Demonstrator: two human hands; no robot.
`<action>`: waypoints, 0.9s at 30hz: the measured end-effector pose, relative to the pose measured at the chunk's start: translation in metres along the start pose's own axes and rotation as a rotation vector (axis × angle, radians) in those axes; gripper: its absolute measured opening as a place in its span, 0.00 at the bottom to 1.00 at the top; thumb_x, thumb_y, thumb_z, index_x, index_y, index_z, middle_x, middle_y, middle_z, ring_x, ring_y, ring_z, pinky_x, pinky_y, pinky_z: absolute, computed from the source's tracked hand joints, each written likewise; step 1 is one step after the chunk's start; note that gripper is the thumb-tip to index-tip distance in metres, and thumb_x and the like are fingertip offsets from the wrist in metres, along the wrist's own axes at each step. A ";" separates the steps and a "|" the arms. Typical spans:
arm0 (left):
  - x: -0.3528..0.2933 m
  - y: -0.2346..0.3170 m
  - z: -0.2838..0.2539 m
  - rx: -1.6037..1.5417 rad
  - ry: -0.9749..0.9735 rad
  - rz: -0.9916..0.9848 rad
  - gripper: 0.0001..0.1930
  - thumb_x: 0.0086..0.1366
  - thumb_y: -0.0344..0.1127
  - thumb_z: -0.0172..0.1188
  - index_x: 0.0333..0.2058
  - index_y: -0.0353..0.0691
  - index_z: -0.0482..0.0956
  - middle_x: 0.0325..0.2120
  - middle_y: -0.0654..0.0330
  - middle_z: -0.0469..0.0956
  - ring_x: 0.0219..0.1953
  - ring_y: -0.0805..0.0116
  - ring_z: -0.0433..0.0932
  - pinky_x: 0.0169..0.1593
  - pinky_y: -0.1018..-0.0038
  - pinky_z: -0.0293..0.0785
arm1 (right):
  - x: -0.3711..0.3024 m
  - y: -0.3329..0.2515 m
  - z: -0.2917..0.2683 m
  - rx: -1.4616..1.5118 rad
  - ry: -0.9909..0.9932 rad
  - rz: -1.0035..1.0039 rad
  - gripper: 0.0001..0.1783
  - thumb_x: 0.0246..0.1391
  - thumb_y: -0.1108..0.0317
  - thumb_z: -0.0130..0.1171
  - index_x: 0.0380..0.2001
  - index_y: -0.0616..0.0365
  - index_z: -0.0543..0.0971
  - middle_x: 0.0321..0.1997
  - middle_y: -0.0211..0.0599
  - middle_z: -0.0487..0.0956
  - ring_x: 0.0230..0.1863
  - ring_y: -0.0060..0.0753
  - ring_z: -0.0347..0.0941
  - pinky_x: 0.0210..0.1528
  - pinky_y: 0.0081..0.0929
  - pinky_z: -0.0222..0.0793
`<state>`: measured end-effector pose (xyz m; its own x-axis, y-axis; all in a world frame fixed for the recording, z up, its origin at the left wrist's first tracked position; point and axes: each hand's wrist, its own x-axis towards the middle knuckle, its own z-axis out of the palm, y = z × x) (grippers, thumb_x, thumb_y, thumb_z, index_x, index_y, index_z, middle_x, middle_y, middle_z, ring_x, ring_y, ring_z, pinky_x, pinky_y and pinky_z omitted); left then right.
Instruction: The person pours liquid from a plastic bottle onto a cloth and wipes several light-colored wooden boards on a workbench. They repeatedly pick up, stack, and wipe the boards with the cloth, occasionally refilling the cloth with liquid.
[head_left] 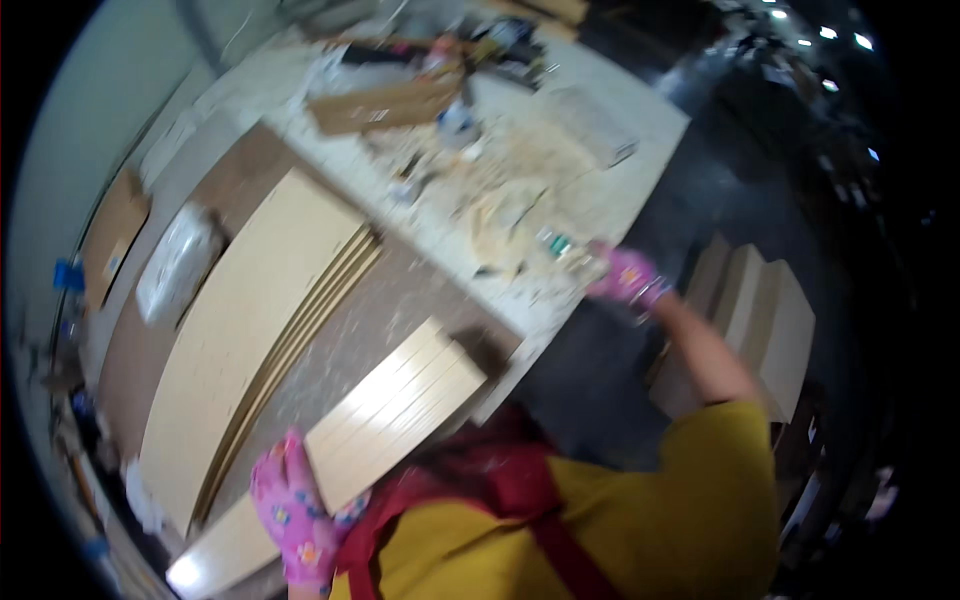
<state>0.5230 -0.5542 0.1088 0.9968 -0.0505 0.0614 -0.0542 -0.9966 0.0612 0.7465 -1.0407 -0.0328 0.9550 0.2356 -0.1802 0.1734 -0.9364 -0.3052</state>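
Observation:
My left hand (294, 515), in a pink flowered glove, grips across a row of long, pale wooden slats (395, 400) laid side by side in front of me. The slats run out on both sides of the hand. Stretched out to the right, my right hand (628, 274), in a matching glove, is at the edge of the white tabletop. Its fingers close around a small, pale, partly clear thing with a green patch (560, 244), perhaps a bottle; blur hides its kind.
A stack of wide pale boards (262, 275) lies on the brown board (400, 270) to the left, beside a plastic-wrapped bundle (180, 262). Sawdust, a cardboard strip (385, 106) and a clear plastic box (597, 125) are on the white table (655, 125). Brown panels (755, 320) stand at right.

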 end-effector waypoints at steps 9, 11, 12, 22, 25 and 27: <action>0.004 0.003 -0.010 0.052 0.053 0.099 0.49 0.49 0.67 0.59 0.60 0.32 0.62 0.43 0.41 0.70 0.45 0.42 0.69 0.50 0.52 0.64 | -0.023 -0.007 -0.006 0.595 0.164 0.105 0.54 0.37 0.54 0.74 0.64 0.62 0.57 0.60 0.47 0.69 0.62 0.40 0.65 0.62 0.31 0.61; 0.004 0.006 -0.011 0.070 0.052 0.114 0.48 0.51 0.67 0.58 0.61 0.33 0.61 0.43 0.41 0.71 0.44 0.42 0.70 0.49 0.53 0.65 | -0.015 -0.020 -0.025 0.781 0.217 0.048 0.54 0.38 0.57 0.74 0.64 0.65 0.56 0.63 0.48 0.65 0.64 0.39 0.61 0.65 0.30 0.57; 0.004 0.007 -0.010 0.078 0.051 0.117 0.48 0.52 0.66 0.58 0.61 0.33 0.61 0.43 0.40 0.71 0.43 0.42 0.70 0.48 0.53 0.66 | 0.004 -0.018 -0.028 0.890 0.270 0.032 0.54 0.38 0.57 0.73 0.65 0.64 0.56 0.63 0.48 0.65 0.64 0.39 0.61 0.64 0.31 0.57; -0.001 -0.003 -0.002 0.110 -0.038 0.028 0.54 0.50 0.72 0.55 0.63 0.33 0.56 0.38 0.46 0.67 0.41 0.47 0.67 0.47 0.54 0.62 | 0.265 -0.017 -0.047 1.043 0.886 -0.154 0.44 0.37 0.62 0.74 0.56 0.64 0.63 0.52 0.43 0.73 0.52 0.35 0.71 0.54 0.29 0.68; 0.001 0.002 -0.005 0.092 -0.042 0.031 0.52 0.49 0.68 0.60 0.64 0.36 0.55 0.41 0.46 0.67 0.44 0.46 0.67 0.48 0.53 0.62 | 0.310 -0.007 0.001 0.961 0.921 -0.117 0.42 0.38 0.61 0.74 0.55 0.63 0.63 0.50 0.43 0.75 0.50 0.36 0.73 0.53 0.30 0.69; -0.007 0.008 -0.003 0.118 -0.052 -0.037 0.51 0.48 0.63 0.63 0.64 0.36 0.55 0.43 0.46 0.67 0.45 0.46 0.67 0.50 0.53 0.62 | 0.282 -0.052 0.010 0.832 0.840 -0.079 0.41 0.39 0.59 0.72 0.54 0.63 0.63 0.50 0.43 0.75 0.50 0.38 0.74 0.53 0.31 0.70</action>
<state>0.5157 -0.5612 0.1115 0.9999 -0.0140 0.0094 -0.0134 -0.9984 -0.0555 1.0045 -0.9226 -0.0775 0.8611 -0.2506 0.4424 0.3257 -0.3962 -0.8585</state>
